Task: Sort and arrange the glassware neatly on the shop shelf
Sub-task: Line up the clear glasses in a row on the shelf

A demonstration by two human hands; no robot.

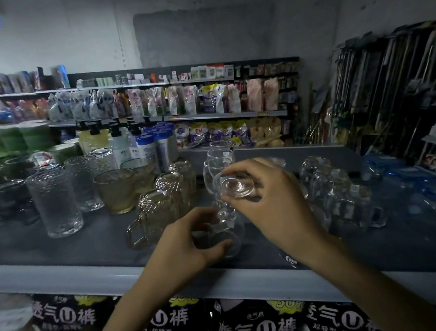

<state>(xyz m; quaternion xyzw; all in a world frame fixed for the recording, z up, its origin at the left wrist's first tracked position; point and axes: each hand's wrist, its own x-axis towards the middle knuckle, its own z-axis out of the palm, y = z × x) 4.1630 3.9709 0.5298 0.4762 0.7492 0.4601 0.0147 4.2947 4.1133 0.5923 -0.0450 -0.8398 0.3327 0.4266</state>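
Just above the front of the dark shelf point(92, 243), both hands hold one stemmed glass point(235, 187), tilted with its round foot toward the camera. The right hand point(271, 197) pinches the foot's rim between thumb and curled fingertips. The left hand point(184, 246) curls its fingers and thumb round the bowl lower down. Behind the held glass, three more wine glasses point(220, 156) stand upright in a line running back. To their left sit three diamond-cut mugs point(174, 189) with handles, also in a line. Next come two amber cups point(116, 190), then three clear dimpled tumblers point(54, 201). Dark glasses point(8, 197) crowd the far left, and their number is hard to tell. Right of the hands sit at least three clear mugs point(328, 185), blurred together. Four dark printed packets point(255, 327) show below the shelf edge.
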